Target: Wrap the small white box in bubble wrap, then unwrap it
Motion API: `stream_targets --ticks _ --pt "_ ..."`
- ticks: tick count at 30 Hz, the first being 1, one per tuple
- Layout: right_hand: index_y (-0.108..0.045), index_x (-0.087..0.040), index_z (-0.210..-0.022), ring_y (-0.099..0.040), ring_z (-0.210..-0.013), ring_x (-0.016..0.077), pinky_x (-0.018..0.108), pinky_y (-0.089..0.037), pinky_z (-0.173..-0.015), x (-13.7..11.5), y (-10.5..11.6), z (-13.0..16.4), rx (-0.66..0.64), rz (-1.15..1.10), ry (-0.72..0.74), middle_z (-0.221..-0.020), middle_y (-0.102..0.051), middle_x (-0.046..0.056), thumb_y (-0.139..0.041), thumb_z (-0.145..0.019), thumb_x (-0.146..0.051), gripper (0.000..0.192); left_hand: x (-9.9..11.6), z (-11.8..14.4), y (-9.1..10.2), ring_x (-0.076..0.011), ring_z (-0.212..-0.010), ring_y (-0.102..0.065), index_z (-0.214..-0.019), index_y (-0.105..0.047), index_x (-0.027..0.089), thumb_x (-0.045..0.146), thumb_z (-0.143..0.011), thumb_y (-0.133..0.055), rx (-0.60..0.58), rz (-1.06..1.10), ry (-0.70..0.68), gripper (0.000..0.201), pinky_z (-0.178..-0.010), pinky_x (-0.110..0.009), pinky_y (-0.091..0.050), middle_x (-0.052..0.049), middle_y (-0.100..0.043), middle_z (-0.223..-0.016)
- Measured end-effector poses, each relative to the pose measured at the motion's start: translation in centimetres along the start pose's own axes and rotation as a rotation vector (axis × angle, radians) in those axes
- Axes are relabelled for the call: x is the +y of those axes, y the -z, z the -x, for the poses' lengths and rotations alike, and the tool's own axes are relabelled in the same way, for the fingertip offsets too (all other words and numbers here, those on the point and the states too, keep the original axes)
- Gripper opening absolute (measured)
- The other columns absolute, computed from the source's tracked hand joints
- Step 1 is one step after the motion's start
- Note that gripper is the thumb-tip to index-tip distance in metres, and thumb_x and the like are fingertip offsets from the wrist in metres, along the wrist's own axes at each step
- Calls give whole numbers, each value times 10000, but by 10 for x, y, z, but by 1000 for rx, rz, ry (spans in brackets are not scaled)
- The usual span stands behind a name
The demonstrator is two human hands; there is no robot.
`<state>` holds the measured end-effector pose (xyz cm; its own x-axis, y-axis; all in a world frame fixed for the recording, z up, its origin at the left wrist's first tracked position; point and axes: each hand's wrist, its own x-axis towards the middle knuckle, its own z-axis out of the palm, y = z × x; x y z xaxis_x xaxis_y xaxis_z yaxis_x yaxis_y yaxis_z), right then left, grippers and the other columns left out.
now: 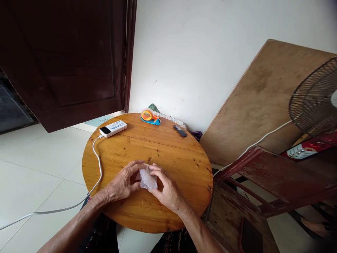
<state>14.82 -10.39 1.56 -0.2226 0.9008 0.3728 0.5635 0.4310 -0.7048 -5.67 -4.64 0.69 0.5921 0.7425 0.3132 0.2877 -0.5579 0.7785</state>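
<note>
A small bundle of clear bubble wrap [148, 178] is held between my two hands, low over the near half of the round wooden table [179, 154]. My left hand [126, 180] curls around its left side, with thumb and fingertips at the plastic. From the right, my right hand [166, 186] grips it with the thumb below and the fingers on top. Whatever the wrap may contain is hidden by the cloudy plastic and my fingers.
An orange and blue tape dispenser [150, 117] stands at the table's far edge. Left of it lies a white power bank [113, 128] with a white cable [99, 165] running off the table. A dark blurred object [180, 131] lies far right. A fan [316, 95] and wooden chair [252, 175] stand at right.
</note>
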Motion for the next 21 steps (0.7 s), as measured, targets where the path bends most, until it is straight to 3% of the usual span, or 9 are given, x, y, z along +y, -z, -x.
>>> stream_targets --ticks 2,5,10,12,15,18,21 --pt "-608 -246 -1071 -534 -1300 242 422 -411 -1091 5 -7 0 57 45 38 -1325 -630 89 -589 -726 -24 411 -1 2 1 -239 -1265 -548 -1320 -558 234 171 -825 -596 -14 -34 -3 500 -1055 -381 -463 -112 -536 -1412" --pt "-625 -239 -986 -592 -1206 232 392 -438 -1049 7 -10 -6 135 24 0 -1259 -662 88 -557 -726 -23 345 -2 -3 -3 -201 -1146 -607 -1253 -600 232 120 -820 -530 47 -19 14 452 -992 -329 -485 -82 -603 -1303" --pt "-651 -198 -920 -654 -854 210 324 -515 -793 -3 3 -18 51 -338 -326 -930 -716 46 -664 -768 -268 168 8 -15 -2 -165 -733 -608 -997 -687 170 331 -859 -563 15 20 204 246 -688 -258 -480 -10 -667 -819" --pt "-653 -176 -880 -614 -715 177 285 -491 -677 -7 6 -20 0 -493 -433 -780 -679 18 -653 -788 -375 219 12 -17 0 -166 -672 -562 -844 -685 156 421 -890 -515 -13 -54 280 318 -644 -267 -440 -6 -626 -713" --pt "-658 -162 -795 -538 -625 142 251 -429 -595 -7 6 -23 23 -456 -515 -684 -622 -9 -638 -784 -387 227 14 -15 1 -204 -775 -577 -882 -685 147 510 -884 -523 -15 -45 283 398 -712 -302 -446 -48 -657 -828" --pt "-676 -161 -753 -522 -638 147 253 -407 -598 -2 6 -26 38 -311 -507 -676 -617 -11 -623 -779 -348 197 11 -12 1 -233 -925 -616 -1222 -604 165 490 -840 -622 -95 242 294 502 -810 -323 -479 -67 -683 -1046" --pt "-674 -167 -710 -538 -664 161 265 -416 -632 3 8 -30 47 -246 -469 -676 -628 -3 -619 -795 -366 223 9 -14 -2 -244 -1050 -617 -1361 -493 185 364 -811 -679 -126 516 304 608 -911 -351 -483 -78 -655 -1200"
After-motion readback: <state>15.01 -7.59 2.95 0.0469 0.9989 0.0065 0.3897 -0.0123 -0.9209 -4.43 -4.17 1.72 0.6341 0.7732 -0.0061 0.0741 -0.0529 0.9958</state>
